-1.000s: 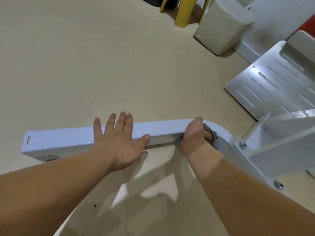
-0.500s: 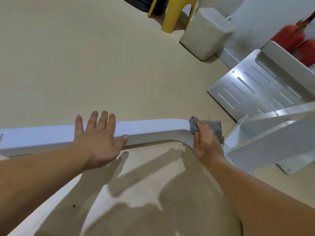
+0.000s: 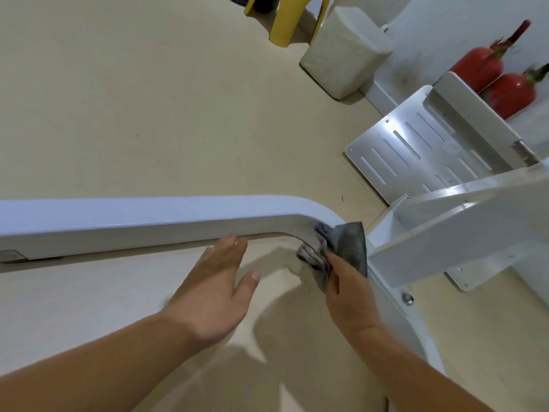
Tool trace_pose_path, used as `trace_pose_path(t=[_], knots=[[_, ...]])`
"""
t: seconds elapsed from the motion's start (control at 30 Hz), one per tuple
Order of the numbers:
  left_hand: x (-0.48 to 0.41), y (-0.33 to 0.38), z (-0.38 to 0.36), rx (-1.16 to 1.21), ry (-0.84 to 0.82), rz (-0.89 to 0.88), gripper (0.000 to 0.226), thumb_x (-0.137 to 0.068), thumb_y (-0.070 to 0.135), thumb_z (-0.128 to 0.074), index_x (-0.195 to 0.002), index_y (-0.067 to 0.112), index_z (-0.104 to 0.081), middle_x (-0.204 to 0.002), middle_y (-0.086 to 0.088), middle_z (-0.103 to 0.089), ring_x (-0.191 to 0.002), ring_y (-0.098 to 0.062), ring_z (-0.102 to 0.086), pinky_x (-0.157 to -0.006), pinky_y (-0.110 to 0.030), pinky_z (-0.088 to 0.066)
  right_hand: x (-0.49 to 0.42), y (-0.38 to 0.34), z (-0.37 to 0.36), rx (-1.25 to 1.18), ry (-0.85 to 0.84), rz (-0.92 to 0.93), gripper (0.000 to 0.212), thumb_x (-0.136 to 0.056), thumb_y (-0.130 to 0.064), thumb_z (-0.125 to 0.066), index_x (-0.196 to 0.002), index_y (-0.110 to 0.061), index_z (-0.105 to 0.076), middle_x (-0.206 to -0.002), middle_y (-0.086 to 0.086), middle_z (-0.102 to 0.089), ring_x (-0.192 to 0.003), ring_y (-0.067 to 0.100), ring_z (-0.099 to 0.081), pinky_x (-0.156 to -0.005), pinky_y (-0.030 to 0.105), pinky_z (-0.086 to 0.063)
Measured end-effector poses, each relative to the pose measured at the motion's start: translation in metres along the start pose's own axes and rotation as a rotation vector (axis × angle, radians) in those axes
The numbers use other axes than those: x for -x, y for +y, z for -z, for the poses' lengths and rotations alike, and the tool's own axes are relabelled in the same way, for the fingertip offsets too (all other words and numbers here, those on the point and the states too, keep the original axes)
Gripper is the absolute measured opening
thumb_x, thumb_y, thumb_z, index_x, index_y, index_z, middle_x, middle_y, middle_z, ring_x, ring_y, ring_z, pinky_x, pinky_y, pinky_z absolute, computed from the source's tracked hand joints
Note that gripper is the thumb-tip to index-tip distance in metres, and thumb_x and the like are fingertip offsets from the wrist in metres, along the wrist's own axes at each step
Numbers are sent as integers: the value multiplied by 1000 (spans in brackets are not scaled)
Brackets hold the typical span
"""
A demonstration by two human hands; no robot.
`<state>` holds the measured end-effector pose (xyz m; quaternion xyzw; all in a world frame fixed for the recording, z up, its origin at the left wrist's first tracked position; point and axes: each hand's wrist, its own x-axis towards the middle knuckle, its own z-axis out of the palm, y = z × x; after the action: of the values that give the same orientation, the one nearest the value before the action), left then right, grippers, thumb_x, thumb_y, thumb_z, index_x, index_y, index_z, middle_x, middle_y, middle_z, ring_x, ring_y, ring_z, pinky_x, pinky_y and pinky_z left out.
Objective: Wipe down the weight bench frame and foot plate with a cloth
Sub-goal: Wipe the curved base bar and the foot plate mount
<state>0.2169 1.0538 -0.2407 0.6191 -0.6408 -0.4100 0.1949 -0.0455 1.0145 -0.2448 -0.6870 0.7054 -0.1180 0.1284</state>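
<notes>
The white frame (image 3: 148,215) of the bench runs low across the beige floor (image 3: 148,99) from the left edge, then curves down towards the viewer at a rounded bend. The right hand (image 3: 347,289) grips a bunched grey cloth (image 3: 344,245) and holds it against the inner side of that bend. Its fingers are curled into the fabric and mostly hidden by it.

The left hand (image 3: 219,286) is flat and relaxed, with the fingers straight and close together and the thumb held out to the side. Its fingertips reach the lower edge of the bar just left of the bend; whether they touch the metal cannot be told.

A white cross beam (image 3: 445,221) joins the frame just right of the cloth, with a bolt (image 3: 407,298) below the joint. Behind the beam lies the slotted metal foot plate (image 3: 395,153), well apart from both hands. Beyond it stand two red fire extinguishers (image 3: 481,66), a pale block (image 3: 344,52) and the legs of a yellow stool (image 3: 291,22).
</notes>
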Motion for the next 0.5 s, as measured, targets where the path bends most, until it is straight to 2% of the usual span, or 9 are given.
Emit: trace_pose_path(t=[0.07, 0.13, 0.2, 0.3, 0.4, 0.43, 0.5], knots=[[0, 1, -12, 10, -30, -2, 64, -108, 48, -30, -164, 23, -11, -172, 9, 4, -157, -7, 6, -117, -14, 8, 17, 9, 5, -109, 91, -186, 41, -106, -18, -43, -145, -19, -56, -132, 7, -67, -118, 30, -62, -98, 34, -48], [-3, -2, -27, 40, -29, -8, 65, -108, 48, -31, -165, 24, -11, -172, 9, 3, -156, -4, 9, -116, -14, 11, 23, 13, 6, -146, 147, -230, 42, -107, -18, -42, -147, -19, -55, -132, 9, -67, -118, 30, -62, -100, 37, -49], [-3, -6, -36, 80, -35, 5, 65, -107, 48, -33, -165, 28, -11, -172, 12, 3, -156, -2, 10, -118, -15, 9, 14, 11, 0, -99, 130, -141, 42, -106, -15, -44, -146, -20, -55, -133, 7, -67, -117, 29, -62, -97, 35, -49], [1, -9, -38, 98, -65, 55, 64, -107, 50, -33, -164, 35, -7, -170, 20, 8, -153, 1, 13, -119, -18, 6, -11, 12, -7, 120, 57, 172, 45, -99, -6, -54, -143, -17, -56, -140, 5, -63, -117, 31, -62, -93, 41, -53], [0, -15, -30, 27, -87, 17, 63, -109, 47, -30, -164, 31, -4, -170, 16, 13, -142, 11, 20, -112, -13, 16, -46, 16, -10, 375, -117, 336, 52, -94, -4, -59, -145, -13, -54, -148, 5, -57, -127, 30, -60, -102, 40, -50], [-2, -19, -29, -13, -89, 2, 63, -109, 46, -28, -165, 28, -4, -170, 13, 13, -144, 9, 21, -112, -13, 18, -50, 18, -10, 483, -212, 358, 55, -97, -12, -54, -151, -16, -48, -155, 2, -49, -135, 28, -55, -110, 39, -43], [-2, -26, -29, -75, -98, 1, 63, -109, 47, -27, -165, 28, -2, -170, 11, 17, -151, 1, 23, -117, -16, 18, -52, 24, -10, 622, -347, 371, 63, -99, -38, -24, -161, -26, -29, -166, -9, -30, -147, 19, -39, -122, 35, -25]])
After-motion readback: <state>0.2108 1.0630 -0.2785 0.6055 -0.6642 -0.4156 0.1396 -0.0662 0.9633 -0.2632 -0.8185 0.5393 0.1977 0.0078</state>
